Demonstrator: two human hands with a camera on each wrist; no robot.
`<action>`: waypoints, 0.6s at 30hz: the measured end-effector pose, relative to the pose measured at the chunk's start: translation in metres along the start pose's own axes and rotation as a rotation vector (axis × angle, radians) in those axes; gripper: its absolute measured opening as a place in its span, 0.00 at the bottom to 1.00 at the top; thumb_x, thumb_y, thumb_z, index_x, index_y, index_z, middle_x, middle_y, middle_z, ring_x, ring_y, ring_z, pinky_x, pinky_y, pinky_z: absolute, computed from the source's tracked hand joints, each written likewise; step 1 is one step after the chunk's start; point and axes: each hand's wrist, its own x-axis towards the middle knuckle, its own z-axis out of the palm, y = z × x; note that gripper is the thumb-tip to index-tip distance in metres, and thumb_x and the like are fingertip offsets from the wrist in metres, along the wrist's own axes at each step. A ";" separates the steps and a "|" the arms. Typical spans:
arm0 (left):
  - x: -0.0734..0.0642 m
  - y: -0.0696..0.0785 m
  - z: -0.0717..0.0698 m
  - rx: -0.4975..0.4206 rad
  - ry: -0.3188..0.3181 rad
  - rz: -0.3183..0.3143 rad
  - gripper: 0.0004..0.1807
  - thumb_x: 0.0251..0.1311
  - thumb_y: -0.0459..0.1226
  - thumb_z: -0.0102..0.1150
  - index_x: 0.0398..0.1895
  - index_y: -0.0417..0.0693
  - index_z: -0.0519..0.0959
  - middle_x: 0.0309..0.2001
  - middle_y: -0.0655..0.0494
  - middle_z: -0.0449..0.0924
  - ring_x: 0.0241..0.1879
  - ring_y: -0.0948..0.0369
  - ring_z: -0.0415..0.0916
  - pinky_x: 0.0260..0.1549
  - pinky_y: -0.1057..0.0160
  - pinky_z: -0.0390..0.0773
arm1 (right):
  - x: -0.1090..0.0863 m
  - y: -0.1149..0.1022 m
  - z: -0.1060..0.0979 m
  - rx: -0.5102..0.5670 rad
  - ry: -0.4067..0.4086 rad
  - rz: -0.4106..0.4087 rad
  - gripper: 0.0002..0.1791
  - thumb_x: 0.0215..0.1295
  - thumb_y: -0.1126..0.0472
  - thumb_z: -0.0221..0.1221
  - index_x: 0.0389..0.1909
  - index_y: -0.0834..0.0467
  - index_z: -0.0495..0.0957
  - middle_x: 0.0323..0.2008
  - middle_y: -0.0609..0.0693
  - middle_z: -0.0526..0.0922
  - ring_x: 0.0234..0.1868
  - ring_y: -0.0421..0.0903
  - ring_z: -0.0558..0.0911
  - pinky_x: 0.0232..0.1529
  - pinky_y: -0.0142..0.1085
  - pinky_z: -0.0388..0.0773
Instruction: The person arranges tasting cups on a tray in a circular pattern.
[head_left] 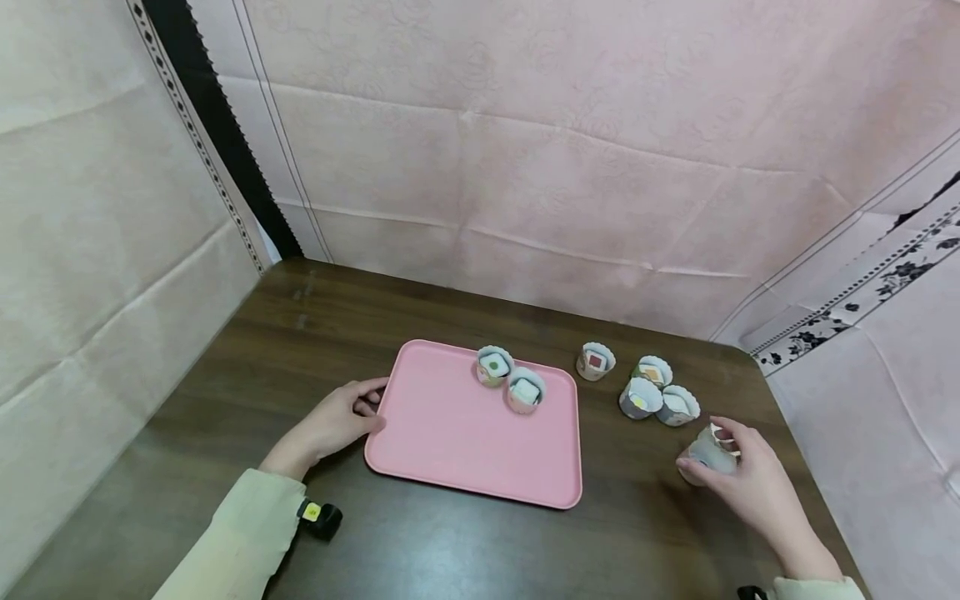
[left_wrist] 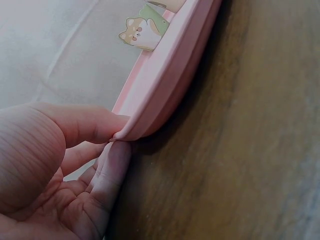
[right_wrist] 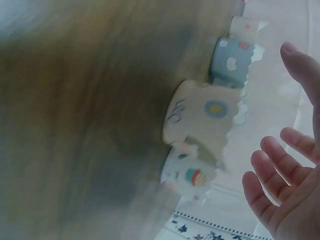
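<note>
My left hand (head_left: pixel 337 423) pinches the left rim of a pink tray (head_left: pixel 457 450); the left wrist view shows a finger over the rim and another digit beneath it. Two printed paper cupcake cups stand toward the tray's back edge, one holding a white block with a green mark (head_left: pixel 493 365), the other a plain white block (head_left: pixel 524 392). At the right, my right hand (head_left: pixel 750 475) hovers over a pale paper cup (head_left: pixel 703 457), thumb and fingers spread on either side. The right wrist view has that hand (right_wrist: pixel 287 185) with fingers apart, above a cup with a yellow-centred print (right_wrist: pixel 200 112).
Behind the right hand, several paper cups are grouped, among them a grey-blue cup (head_left: pixel 640 400) and another cup (head_left: pixel 678 408). A cup with a red-marked block (head_left: pixel 596 361) stands alone right of the tray. Pale cloth (head_left: pixel 525 167) hangs around the dark wooden table (head_left: pixel 420 542).
</note>
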 end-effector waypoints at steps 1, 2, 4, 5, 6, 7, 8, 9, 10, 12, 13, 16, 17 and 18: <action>0.000 0.000 0.000 0.002 0.000 0.001 0.34 0.49 0.33 0.62 0.62 0.53 0.64 0.44 0.50 0.66 0.37 0.56 0.66 0.30 0.60 0.72 | -0.001 0.002 0.000 -0.002 0.009 -0.001 0.45 0.37 0.40 0.68 0.55 0.60 0.67 0.40 0.55 0.73 0.40 0.52 0.72 0.32 0.39 0.65; 0.000 0.000 0.000 0.001 0.002 -0.001 0.34 0.49 0.33 0.62 0.62 0.53 0.64 0.44 0.51 0.66 0.37 0.56 0.66 0.30 0.60 0.72 | -0.002 0.005 0.000 -0.003 0.018 -0.001 0.45 0.36 0.40 0.68 0.55 0.61 0.68 0.40 0.55 0.73 0.39 0.51 0.72 0.31 0.37 0.64; 0.000 0.000 0.000 0.000 0.002 0.001 0.34 0.49 0.32 0.62 0.62 0.53 0.64 0.44 0.50 0.66 0.37 0.55 0.66 0.30 0.60 0.72 | -0.004 0.010 0.001 -0.016 0.039 0.001 0.44 0.35 0.40 0.69 0.53 0.61 0.69 0.38 0.55 0.73 0.37 0.49 0.71 0.30 0.34 0.63; 0.000 0.000 0.000 -0.002 0.002 0.000 0.34 0.49 0.32 0.62 0.62 0.53 0.64 0.44 0.50 0.65 0.37 0.55 0.66 0.30 0.60 0.72 | -0.005 0.012 0.002 -0.019 0.048 -0.001 0.44 0.34 0.41 0.69 0.53 0.61 0.70 0.37 0.55 0.73 0.36 0.49 0.71 0.29 0.34 0.63; 0.000 0.000 0.000 -0.004 0.003 0.000 0.34 0.49 0.32 0.62 0.62 0.53 0.64 0.44 0.50 0.65 0.37 0.55 0.66 0.30 0.60 0.72 | -0.006 0.014 0.003 -0.022 0.055 0.000 0.44 0.34 0.41 0.70 0.52 0.61 0.70 0.36 0.55 0.73 0.36 0.48 0.70 0.28 0.34 0.63; 0.000 0.000 0.000 -0.006 0.003 -0.001 0.34 0.49 0.32 0.62 0.62 0.53 0.64 0.44 0.50 0.65 0.37 0.55 0.66 0.30 0.60 0.72 | -0.007 0.016 0.003 -0.027 0.061 0.001 0.43 0.34 0.41 0.70 0.51 0.61 0.71 0.36 0.55 0.73 0.35 0.48 0.70 0.28 0.33 0.63; 0.000 0.000 0.000 -0.004 0.003 -0.001 0.34 0.49 0.32 0.62 0.62 0.53 0.64 0.44 0.50 0.65 0.37 0.55 0.66 0.30 0.60 0.72 | -0.008 0.018 0.004 -0.031 0.063 -0.002 0.43 0.33 0.40 0.70 0.51 0.61 0.71 0.35 0.55 0.73 0.35 0.47 0.70 0.28 0.33 0.63; 0.000 -0.001 0.000 -0.004 0.003 -0.001 0.34 0.49 0.32 0.62 0.62 0.52 0.64 0.44 0.50 0.65 0.37 0.55 0.66 0.30 0.60 0.72 | -0.008 0.019 0.004 -0.035 0.064 -0.002 0.43 0.33 0.40 0.70 0.50 0.61 0.71 0.36 0.55 0.73 0.35 0.47 0.70 0.28 0.34 0.62; 0.000 -0.001 0.000 -0.005 0.004 -0.002 0.34 0.49 0.32 0.62 0.62 0.53 0.64 0.44 0.50 0.65 0.37 0.55 0.66 0.30 0.60 0.72 | -0.009 0.021 0.005 -0.035 0.062 -0.005 0.43 0.34 0.40 0.70 0.50 0.61 0.71 0.37 0.55 0.73 0.35 0.47 0.70 0.28 0.34 0.62; 0.001 -0.001 0.001 -0.005 0.005 0.000 0.34 0.49 0.32 0.62 0.62 0.53 0.64 0.44 0.50 0.65 0.37 0.55 0.66 0.30 0.60 0.72 | -0.009 0.023 0.006 -0.032 0.056 -0.008 0.42 0.34 0.40 0.69 0.51 0.60 0.71 0.38 0.55 0.73 0.36 0.47 0.70 0.28 0.34 0.61; 0.001 -0.001 0.001 -0.006 0.005 -0.001 0.34 0.49 0.32 0.62 0.62 0.53 0.64 0.44 0.50 0.65 0.37 0.55 0.66 0.29 0.61 0.72 | -0.010 0.024 0.007 -0.034 0.052 -0.010 0.42 0.35 0.40 0.69 0.51 0.60 0.71 0.39 0.55 0.73 0.36 0.47 0.70 0.29 0.34 0.61; 0.000 -0.001 0.000 -0.011 0.000 0.004 0.34 0.49 0.32 0.62 0.62 0.53 0.64 0.44 0.50 0.65 0.37 0.55 0.66 0.29 0.61 0.72 | -0.010 0.027 0.009 -0.039 0.042 -0.006 0.42 0.35 0.40 0.69 0.52 0.59 0.70 0.39 0.55 0.73 0.36 0.48 0.69 0.29 0.36 0.61; 0.000 -0.001 0.000 -0.013 0.000 0.005 0.34 0.49 0.32 0.62 0.62 0.53 0.65 0.44 0.49 0.65 0.37 0.55 0.66 0.29 0.61 0.72 | -0.010 0.027 0.010 -0.040 0.035 -0.003 0.42 0.36 0.40 0.69 0.52 0.59 0.70 0.39 0.55 0.73 0.36 0.48 0.69 0.29 0.36 0.61; 0.000 -0.001 0.000 -0.016 0.002 0.005 0.34 0.49 0.32 0.62 0.62 0.53 0.65 0.44 0.49 0.65 0.37 0.55 0.66 0.29 0.60 0.72 | -0.009 0.028 0.011 -0.042 0.029 -0.001 0.42 0.36 0.40 0.68 0.52 0.59 0.70 0.40 0.55 0.73 0.36 0.48 0.69 0.29 0.36 0.61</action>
